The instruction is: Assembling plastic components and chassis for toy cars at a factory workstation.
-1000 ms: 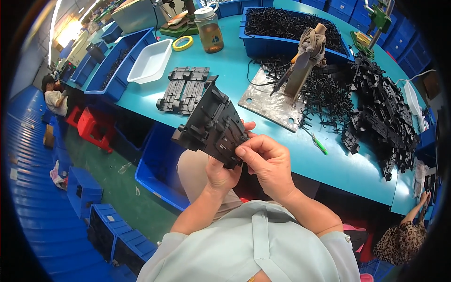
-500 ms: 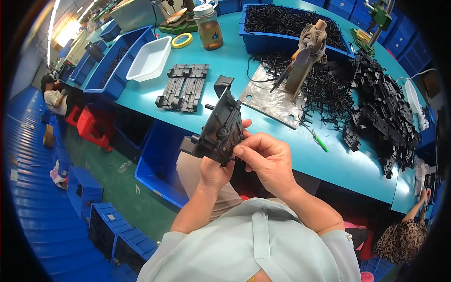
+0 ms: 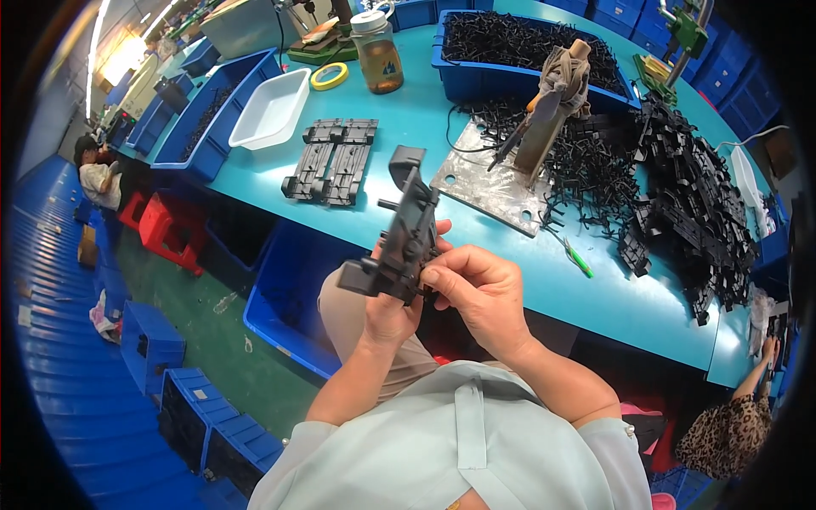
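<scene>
In front of my body, above the table's near edge, my left hand (image 3: 393, 316) is closed around the lower end of a black moulded plastic part (image 3: 406, 242), tilted upright with a curved flap at its top. My right hand (image 3: 484, 293) pinches with thumb and forefinger at the part's lower right edge. What sits in that pinch is hidden by the fingers. Two similar black plastic parts (image 3: 330, 161) lie side by side on the table beyond my left hand. To the right stands a metal post (image 3: 537, 146) wrapped with cloth, on a steel plate (image 3: 489, 183).
Small black pieces (image 3: 586, 170) are strewn beside the plate, and a blue bin (image 3: 476, 81) behind holds more. A heap of black parts (image 3: 693, 204) covers the right side. A green-handled tool (image 3: 580, 257), white tray (image 3: 270, 110), yellow tape roll (image 3: 329, 76) and bottle (image 3: 378, 59) also rest on the table.
The black plastic part has turned in my left hand and now shows more edge-on. My right hand keeps its pinch at the same edge, barely shifted.
</scene>
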A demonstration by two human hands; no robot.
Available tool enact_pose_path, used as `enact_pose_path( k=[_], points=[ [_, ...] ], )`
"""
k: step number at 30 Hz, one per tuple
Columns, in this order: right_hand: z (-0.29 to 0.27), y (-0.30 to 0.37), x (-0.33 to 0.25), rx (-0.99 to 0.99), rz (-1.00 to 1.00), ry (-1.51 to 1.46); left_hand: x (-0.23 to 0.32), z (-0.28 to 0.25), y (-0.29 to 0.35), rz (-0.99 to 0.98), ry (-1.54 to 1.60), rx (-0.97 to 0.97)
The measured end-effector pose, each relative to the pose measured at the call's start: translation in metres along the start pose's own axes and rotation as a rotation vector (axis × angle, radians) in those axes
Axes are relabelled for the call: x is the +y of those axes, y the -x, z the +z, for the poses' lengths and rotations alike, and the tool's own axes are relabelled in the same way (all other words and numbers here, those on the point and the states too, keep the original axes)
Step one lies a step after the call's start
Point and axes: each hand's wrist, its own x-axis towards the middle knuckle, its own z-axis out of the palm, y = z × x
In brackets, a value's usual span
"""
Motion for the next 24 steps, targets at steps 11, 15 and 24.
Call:
enact_pose_path(
  k=[11, 15, 24],
  points=[
    [-0.029, 0.003, 0.034, 0.004, -0.230, 0.228, -0.006, -0.014, -0.014, 0.257, -0.444, 0.044],
    [-0.024, 0.007, 0.018, -0.035, -0.232, -0.007, -0.003, -0.021, -0.028, 0.477, -0.872, -0.028],
    [-0.047, -0.001, 0.043, 0.224, 0.079, -0.158, -0.030, -0.026, -0.051, 0.020, -0.485, 0.067]
  ],
)
